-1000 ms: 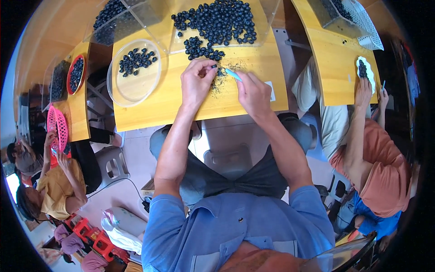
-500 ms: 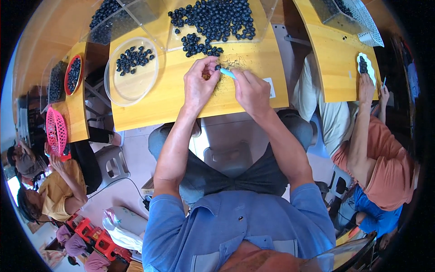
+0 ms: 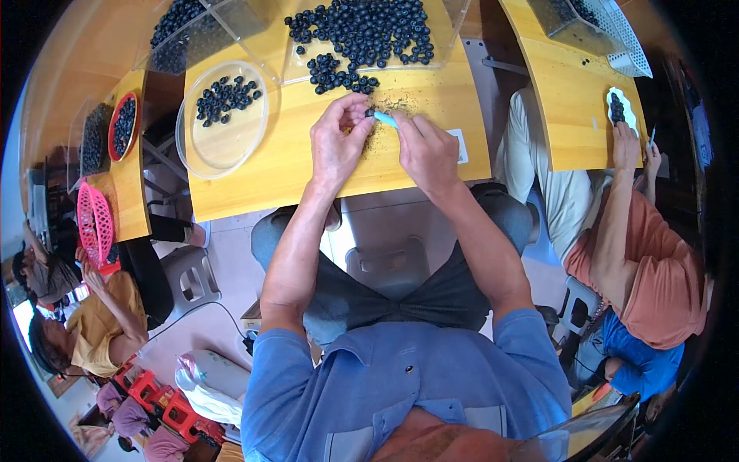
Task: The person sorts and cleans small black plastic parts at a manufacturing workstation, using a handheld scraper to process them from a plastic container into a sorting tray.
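My left hand [image 3: 336, 141] pinches a small dark blueberry-like ball [image 3: 369, 113] between thumb and fingertips, just above the table. My right hand [image 3: 428, 152] is closed round a slim tool with a light-blue handle [image 3: 385, 119], whose end meets the ball; the tip itself is too small to make out. Beyond my hands lies a heap of the same dark balls [image 3: 377, 35], mostly on a clear flat tray [image 3: 296, 69], with a small cluster [image 3: 339, 75] spilling over its near edge. Brown crumbs [image 3: 377, 138] are scattered on the wood under and around my hands.
A round clear dish [image 3: 223, 163] with several dark balls stands on the left of the yellow wooden table [image 3: 300, 189]. A clear divided box [image 3: 223, 35] is behind it. A white label [image 3: 458, 146] lies right. Other people work at side tables, with a pink basket [image 3: 95, 223] at left.
The ball has turned slightly in my left fingertips, and the tool's handle has tilted a little flatter against it. Otherwise my hands stay in place.
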Motion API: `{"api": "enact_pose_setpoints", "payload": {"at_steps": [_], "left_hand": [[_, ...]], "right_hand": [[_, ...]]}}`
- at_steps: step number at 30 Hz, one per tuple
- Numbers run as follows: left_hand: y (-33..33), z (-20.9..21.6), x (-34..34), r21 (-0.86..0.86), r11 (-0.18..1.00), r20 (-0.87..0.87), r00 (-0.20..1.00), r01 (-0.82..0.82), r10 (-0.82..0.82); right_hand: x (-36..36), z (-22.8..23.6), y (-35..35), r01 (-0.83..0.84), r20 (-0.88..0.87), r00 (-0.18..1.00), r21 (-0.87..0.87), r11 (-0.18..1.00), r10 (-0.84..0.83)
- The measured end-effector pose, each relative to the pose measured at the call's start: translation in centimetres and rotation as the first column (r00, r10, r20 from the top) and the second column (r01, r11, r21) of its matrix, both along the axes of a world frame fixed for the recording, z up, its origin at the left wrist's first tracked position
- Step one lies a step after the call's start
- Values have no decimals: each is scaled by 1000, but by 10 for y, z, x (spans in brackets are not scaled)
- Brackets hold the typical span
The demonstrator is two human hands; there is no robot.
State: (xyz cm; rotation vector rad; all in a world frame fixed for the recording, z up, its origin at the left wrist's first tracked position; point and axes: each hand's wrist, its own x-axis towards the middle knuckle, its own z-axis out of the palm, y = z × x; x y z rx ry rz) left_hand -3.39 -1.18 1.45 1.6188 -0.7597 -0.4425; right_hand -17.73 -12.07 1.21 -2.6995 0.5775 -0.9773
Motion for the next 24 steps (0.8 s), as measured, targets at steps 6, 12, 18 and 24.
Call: {"api": "enact_pose_setpoints", "payload": {"at_steps": [6,12,18,24], "left_hand": [[11,7,-9,-166,986,-43,999,1,-8],[17,9,-1,-24,999,179,984,31,-26],[6,10,-7,-162,986,65,997,-35,46],[16,8,1,-157,987,58,997,-37,47]], "right_hand": [[5,-4,-5,92,-47,995,89,992,-88],[4,0,-3,72,-46,997,67,995,-69],[2,-1,-4,42,1,999,72,997,-42],[3,2,1,-5,77,997,185,983,-9]]}}
